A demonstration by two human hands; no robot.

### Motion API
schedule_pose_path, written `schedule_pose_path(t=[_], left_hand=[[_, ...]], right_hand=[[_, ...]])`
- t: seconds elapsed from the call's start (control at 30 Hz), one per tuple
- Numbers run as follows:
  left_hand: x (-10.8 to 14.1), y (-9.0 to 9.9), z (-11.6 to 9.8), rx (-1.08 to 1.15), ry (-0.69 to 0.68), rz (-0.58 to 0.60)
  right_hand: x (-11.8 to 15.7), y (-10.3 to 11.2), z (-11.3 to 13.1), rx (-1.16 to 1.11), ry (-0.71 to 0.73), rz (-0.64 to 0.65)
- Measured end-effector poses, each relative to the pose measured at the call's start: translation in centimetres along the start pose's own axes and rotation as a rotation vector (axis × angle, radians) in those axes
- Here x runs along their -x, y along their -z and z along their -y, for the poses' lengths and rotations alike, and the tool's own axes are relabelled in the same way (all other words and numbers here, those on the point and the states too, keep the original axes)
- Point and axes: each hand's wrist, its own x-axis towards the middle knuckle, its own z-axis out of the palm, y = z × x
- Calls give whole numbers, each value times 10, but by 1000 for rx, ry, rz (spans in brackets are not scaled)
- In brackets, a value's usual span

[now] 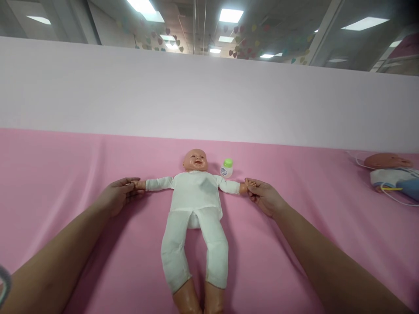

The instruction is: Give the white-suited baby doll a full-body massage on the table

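Note:
A baby doll (196,194) in a white top and trousers lies on its back on the pink sheet (131,261), arms stretched out to both sides. Its head points to the wall and its feet toward me, cut off by the lower edge of the view. My left hand (121,194) grips the doll's hand at the left between thumb and fingers. At the right, my right hand (264,195) pinches the doll's other hand. A small clear bottle (226,168) with a green cap stands beside the doll's head, touched by neither hand.
Another doll (393,174) in white and blue clothing lies at the far right, with thin white cords and a yellow strip around it. Behind the sheet rises a white wall (209,96), with windows and ceiling lights above.

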Motion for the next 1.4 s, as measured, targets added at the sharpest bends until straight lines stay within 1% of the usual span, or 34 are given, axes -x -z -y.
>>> schedule_pose_path(t=[0.1,0.2,0.27,0.33,0.43,0.53,0.6,0.7,0.8,0.9,0.97,1.03,1.13,1.2,1.33,1.4], left_hand=[[1,0,1,-18,-23,4],[-1,2,4,-94,-75,-6],[-2,2,6,-147,-97,-24],[-3,2,8,-172,-105,-49],[-4,-1,9,-155,-87,-93],[-3,-5,7,-96,-52,-116],[-1,-7,5,-42,-41,-114],[-1,-6,4,40,-48,-84],[-3,-3,6,61,-47,-55],[-4,1,8,16,-63,-12],[-2,2,8,-20,-91,32],[0,2,7,-45,-114,57],[4,0,6,-71,-135,57],[4,-2,6,-87,-131,35],[2,-4,6,-92,-101,-35],[0,-3,7,-71,-90,-42]], right_hand=[[3,-2,2,-8,9,36],[3,-4,0,15,-11,29],[3,-5,-1,57,1,17],[3,-6,-2,118,35,-12],[4,-7,-2,247,65,-100],[3,-8,-3,341,36,-174],[1,-8,-5,309,8,-184],[-2,-5,-7,123,-24,-112],[-2,1,-8,-37,-13,-11],[0,3,-7,-63,-3,68],[1,2,-6,-53,-16,85],[1,-1,-7,-38,-13,55],[2,-4,-8,17,51,-38],[2,-6,-8,81,90,-93],[3,-8,-8,270,111,-166],[2,-9,-9,326,116,-213]])
